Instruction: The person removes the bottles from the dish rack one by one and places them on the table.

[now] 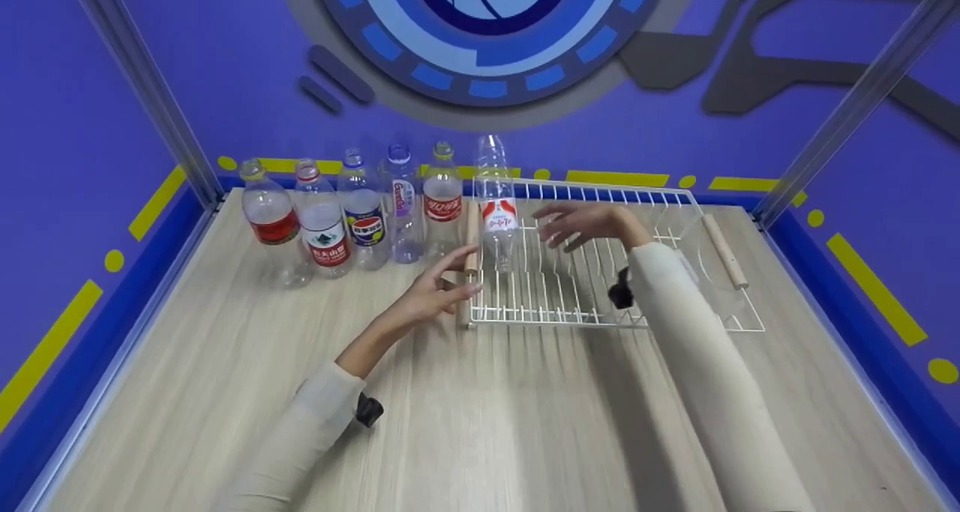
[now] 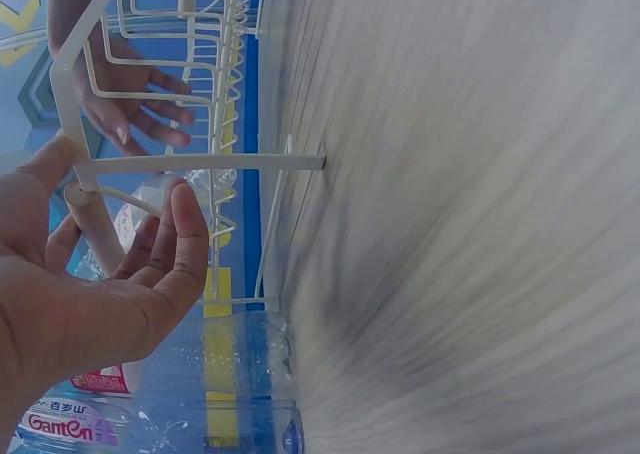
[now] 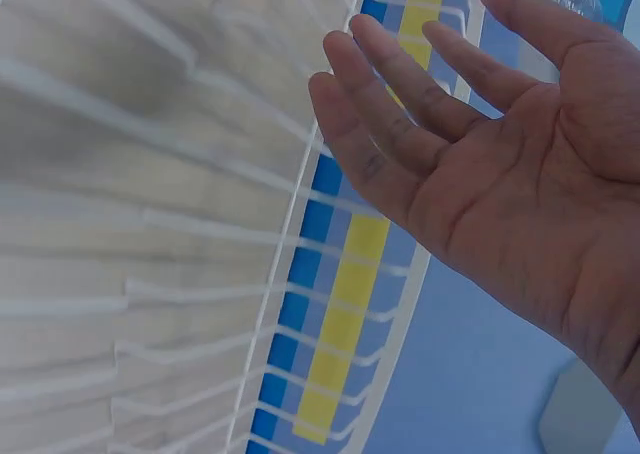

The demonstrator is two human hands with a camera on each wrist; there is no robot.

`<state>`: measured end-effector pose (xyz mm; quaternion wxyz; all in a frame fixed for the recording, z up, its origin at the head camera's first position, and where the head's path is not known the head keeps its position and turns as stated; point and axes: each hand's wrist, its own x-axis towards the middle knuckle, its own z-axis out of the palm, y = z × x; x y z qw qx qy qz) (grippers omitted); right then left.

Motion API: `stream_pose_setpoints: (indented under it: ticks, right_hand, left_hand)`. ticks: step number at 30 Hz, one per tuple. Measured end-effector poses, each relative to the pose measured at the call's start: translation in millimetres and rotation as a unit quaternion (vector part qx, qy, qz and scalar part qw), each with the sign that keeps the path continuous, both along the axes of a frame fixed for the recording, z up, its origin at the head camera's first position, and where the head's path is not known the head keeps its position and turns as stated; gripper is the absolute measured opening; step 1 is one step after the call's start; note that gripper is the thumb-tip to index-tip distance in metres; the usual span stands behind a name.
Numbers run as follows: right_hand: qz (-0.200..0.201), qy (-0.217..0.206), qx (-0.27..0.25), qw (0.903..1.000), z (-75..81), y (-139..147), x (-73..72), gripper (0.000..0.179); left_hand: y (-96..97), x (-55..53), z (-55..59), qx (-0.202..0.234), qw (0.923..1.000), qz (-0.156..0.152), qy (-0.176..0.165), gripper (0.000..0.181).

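Note:
A white wire rack (image 1: 555,318) with wooden handles stands on the table. My left hand (image 1: 433,293) is at its left wooden handle (image 1: 471,234); in the left wrist view the fingers curl about the handle's near end and the thumb touches the wire frame (image 2: 190,162). A clear plastic bottle (image 1: 498,215) with a red and white label stands upside down, neck lowermost, at the rack's left side. To its right, my right hand (image 1: 585,223) hovers over the wires, holding nothing, its fingers spread and slightly bent in the right wrist view.
Several uncapped clear bottles stand upright in a row left of the rack, among them a red-labelled one (image 1: 274,228) at the far left and a Ganten bottle (image 1: 406,204). A second wooden handle (image 1: 724,251) is on the rack's right. A blue-purple wall (image 1: 240,61) rises behind.

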<state>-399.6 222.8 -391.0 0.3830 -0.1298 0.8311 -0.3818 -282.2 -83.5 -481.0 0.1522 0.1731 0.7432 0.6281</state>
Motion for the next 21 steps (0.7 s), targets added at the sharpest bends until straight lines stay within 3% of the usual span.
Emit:
stream_pose_setpoints:
  ticks: [11, 16, 21]
  right_hand:
    - [-0.037, -0.023, -0.003, 0.9990, -7.5, -52.9, -10.0, 0.094]
    - [-0.052, -0.037, -0.018, 0.9978, -12.0, -56.8, -10.6, 0.096]
    - [-0.042, -0.026, -0.017, 0.9987, -12.4, -51.9, -11.6, 0.094]
  left_hand:
    - [0.6, 1.8, 1.2, 0.003, 1.0000, 0.008, 0.002, 0.070]
    - [-0.1, 3.2, 2.8, 0.000, 1.0000, 0.005, -0.008, 0.068]
    - [-1.0, 2.7, 2.0, -0.002, 1.0000, -0.001, -0.007, 0.068]
